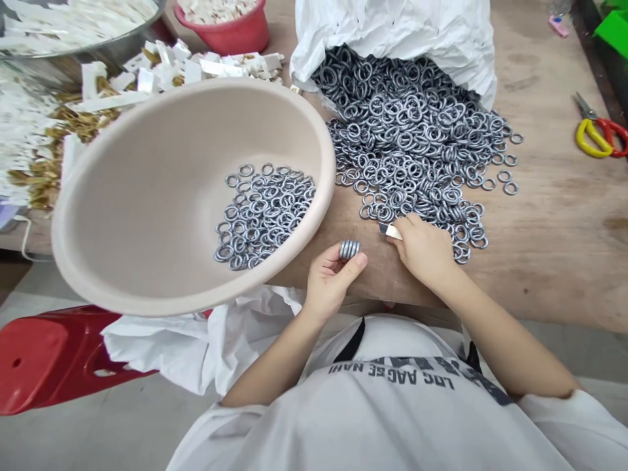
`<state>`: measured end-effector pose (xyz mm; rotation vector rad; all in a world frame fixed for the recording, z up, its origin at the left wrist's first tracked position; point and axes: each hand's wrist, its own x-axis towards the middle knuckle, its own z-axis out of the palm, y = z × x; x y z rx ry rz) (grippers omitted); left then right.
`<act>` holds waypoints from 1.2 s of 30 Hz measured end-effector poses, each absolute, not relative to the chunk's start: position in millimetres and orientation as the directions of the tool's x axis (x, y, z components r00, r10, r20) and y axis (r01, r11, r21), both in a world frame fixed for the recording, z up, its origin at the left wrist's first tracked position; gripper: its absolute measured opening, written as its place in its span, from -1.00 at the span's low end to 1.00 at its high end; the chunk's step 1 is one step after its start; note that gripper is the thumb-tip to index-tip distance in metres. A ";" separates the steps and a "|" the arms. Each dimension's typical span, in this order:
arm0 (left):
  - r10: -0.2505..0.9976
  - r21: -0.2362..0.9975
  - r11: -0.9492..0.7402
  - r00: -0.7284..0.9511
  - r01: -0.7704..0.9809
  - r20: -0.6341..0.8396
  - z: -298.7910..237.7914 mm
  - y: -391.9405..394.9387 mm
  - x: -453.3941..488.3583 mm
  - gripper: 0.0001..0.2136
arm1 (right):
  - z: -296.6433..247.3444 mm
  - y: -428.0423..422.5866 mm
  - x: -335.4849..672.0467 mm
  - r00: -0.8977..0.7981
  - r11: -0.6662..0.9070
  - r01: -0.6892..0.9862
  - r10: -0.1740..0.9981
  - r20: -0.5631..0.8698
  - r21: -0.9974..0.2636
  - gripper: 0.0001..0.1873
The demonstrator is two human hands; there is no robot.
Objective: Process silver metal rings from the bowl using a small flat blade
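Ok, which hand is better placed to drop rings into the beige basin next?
Probably the left hand: it holds a stack of gray rings near the beige basin. The right hand is farther off, by the loose ring pile, gripping a dark-tipped white piece.

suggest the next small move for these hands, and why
Perhaps bring the small dark-tipped tool in the right hand over to the row of rings: the left hand pinches them side by side, while the tool is apart from them, beside the loose ring pile.
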<state>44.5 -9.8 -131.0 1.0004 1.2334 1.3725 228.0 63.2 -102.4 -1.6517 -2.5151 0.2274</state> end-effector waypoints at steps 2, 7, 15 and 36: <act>0.983 0.997 0.011 -0.182 -0.078 -0.025 -127.3 -7.9 44.5 -0.81 | -101.4 60.7 236.0 -0.377 0.376 0.852 0.924 0.071 -0.363 -0.84; 0.990 0.995 -0.088 -0.102 0.043 0.092 -116.3 -4.6 53.2 -0.79 | -96.1 42.6 251.7 -0.366 0.110 0.359 0.930 -0.032 -0.927 -0.80; 0.963 0.950 0.196 0.233 -0.244 -0.139 -119.7 -6.7 70.0 -0.77 | -102.0 24.1 251.4 -0.364 -0.091 -0.014 0.928 -0.080 -0.996 -0.76; 0.983 0.991 -0.130 0.134 0.027 0.126 -119.0 -15.1 63.2 -0.89 | -90.2 9.4 258.7 -0.439 0.416 0.698 0.892 0.111 -0.583 -0.54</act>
